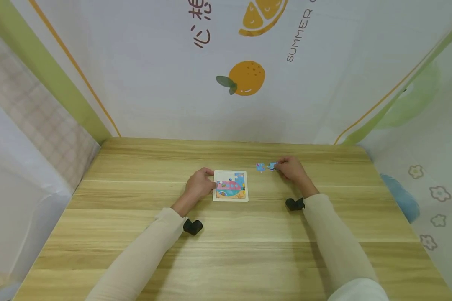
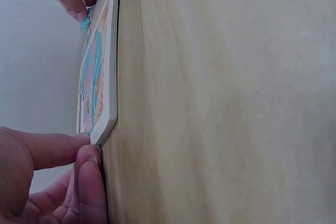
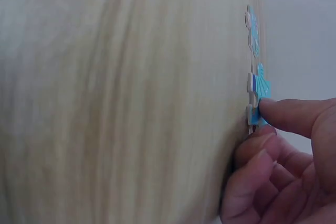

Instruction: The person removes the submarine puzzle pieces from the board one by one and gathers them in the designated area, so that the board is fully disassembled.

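Observation:
A square jigsaw puzzle board (image 1: 230,200) with a white rim lies flat on the table, its upper-left part bare and the rest filled with a colourful picture. My left hand (image 1: 199,184) pinches the board's left edge; in the left wrist view, the thumb (image 2: 58,148) lies over the rim and the fingers bend against its side. Farther right, my right hand (image 1: 293,169) pinches a blue puzzle piece (image 1: 273,166) between thumb and fingertips at the tabletop. A second blue puzzle piece (image 3: 253,32) lies just left of the held one, apart from the hand.
The wood-grain table (image 1: 241,246) spreads around the board, backed by a white curtain (image 1: 165,96) with orange prints. More curtains hang at both sides. A black wrist mount (image 1: 193,226) sits by the left cuff, and another black mount (image 1: 294,204) by the right cuff.

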A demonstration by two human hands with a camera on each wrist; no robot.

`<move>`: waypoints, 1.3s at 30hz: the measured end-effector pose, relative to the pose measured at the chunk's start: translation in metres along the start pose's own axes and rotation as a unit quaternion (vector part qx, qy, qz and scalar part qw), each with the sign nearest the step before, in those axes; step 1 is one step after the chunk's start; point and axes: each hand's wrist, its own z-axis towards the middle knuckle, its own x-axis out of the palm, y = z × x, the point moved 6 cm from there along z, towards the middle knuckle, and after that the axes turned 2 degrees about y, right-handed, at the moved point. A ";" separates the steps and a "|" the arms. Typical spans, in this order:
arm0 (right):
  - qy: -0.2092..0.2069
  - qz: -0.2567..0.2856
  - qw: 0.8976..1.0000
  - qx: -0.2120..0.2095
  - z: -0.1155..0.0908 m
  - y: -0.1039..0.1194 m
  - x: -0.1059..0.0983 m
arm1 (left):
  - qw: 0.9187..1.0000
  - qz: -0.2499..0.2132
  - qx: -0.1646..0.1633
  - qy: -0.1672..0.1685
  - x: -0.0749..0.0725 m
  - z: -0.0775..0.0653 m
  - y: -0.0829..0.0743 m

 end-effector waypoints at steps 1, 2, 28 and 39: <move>-0.001 -0.001 1.000 -0.001 0.000 0.000 0.000 | 1.000 -0.001 0.000 0.000 0.000 0.000 0.000; -0.003 -0.004 1.000 0.000 0.000 0.000 0.000 | 1.000 -0.001 0.001 0.000 0.000 0.000 0.000; 0.003 0.008 1.000 -0.011 -0.015 0.024 0.011 | 1.000 -0.003 0.005 0.000 -0.002 0.000 0.000; 0.063 0.012 0.998 -0.021 -0.020 0.048 0.054 | 1.000 -0.010 0.003 0.004 -0.001 -0.001 0.000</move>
